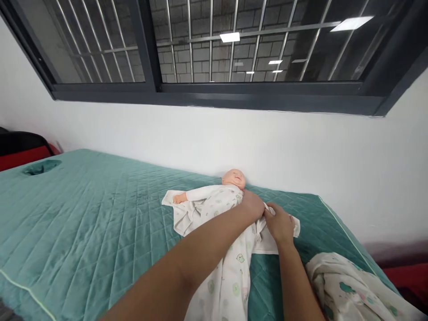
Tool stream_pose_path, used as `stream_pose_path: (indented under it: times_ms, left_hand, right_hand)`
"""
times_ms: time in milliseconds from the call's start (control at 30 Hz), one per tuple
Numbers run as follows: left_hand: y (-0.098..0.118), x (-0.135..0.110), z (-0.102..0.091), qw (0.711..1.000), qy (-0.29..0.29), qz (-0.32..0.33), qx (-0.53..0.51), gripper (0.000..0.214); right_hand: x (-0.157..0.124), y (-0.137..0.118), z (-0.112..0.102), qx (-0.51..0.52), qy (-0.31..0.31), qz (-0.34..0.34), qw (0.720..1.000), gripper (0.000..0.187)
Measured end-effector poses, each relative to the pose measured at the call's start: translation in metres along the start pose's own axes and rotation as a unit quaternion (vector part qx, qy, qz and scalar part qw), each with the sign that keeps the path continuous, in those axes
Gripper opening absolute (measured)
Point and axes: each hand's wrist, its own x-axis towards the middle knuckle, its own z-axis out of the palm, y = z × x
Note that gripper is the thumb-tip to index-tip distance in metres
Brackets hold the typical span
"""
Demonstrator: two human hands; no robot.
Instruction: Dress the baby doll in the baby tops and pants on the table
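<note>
A baby doll [234,179] lies on its back, its head towards the wall. White baby clothes [240,258] with a small green print cover its body and legs. On the image's left, the doll's hand [180,198] sticks out of a plain white sleeve, over a spread flap of printed cloth. My left hand [253,204] reaches across the doll's chest, closed at the cloth near its other arm; its fingertips are mostly hidden. Beside it, my right hand [279,223] pinches the white sleeve cloth between thumb and fingers. The two hands almost meet, and the doll's arm there is hidden.
Green quilted padding [100,223] covers the bed, with a hole [42,167] at its far left. A crumpled printed cloth [351,285] lies at the lower right. Behind the bed are a white wall [187,133] and a dark-framed barred window [214,96]. Red objects stand at both sides.
</note>
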Motion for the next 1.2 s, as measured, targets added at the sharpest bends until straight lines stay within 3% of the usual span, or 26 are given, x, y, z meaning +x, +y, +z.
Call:
stream_pose_path:
  times_ms: [133, 333, 467, 700, 933, 1200]
  left_hand:
    - [-0.002, 0.009, 0.009, 1.0, 0.009, 0.003, 0.013, 0.046]
    - [-0.021, 0.015, 0.013, 0.997, 0.006, 0.075, 0.022, 0.041]
    - [-0.027, 0.013, 0.017, 0.995, 0.021, 0.088, 0.028, 0.043]
    - [-0.031, 0.004, 0.002, 0.995, 0.018, 0.084, 0.043, 0.04]
    - [-0.057, -0.012, -0.029, 0.996, 0.026, 0.057, 0.059, 0.043]
    - [-0.072, -0.028, -0.044, 0.997, 0.031, 0.046, 0.056, 0.038]
  right_hand:
    - [0.0, 0.003, 0.004, 0.018, 0.004, 0.004, 1.0, 0.041]
    - [0.0, 0.004, 0.007, 0.029, 0.014, 0.017, 0.999, 0.041]
    - [0.0, 0.0, 0.002, 0.037, 0.011, 0.032, 0.999, 0.037]
    - [0.002, 0.006, -0.003, 0.141, 0.046, 0.085, 0.985, 0.025]
    - [0.012, 0.026, 0.007, 0.263, 0.083, 0.127, 0.953, 0.024]
    - [0.02, 0.035, 0.014, 0.441, 0.114, 0.132, 0.88, 0.027]
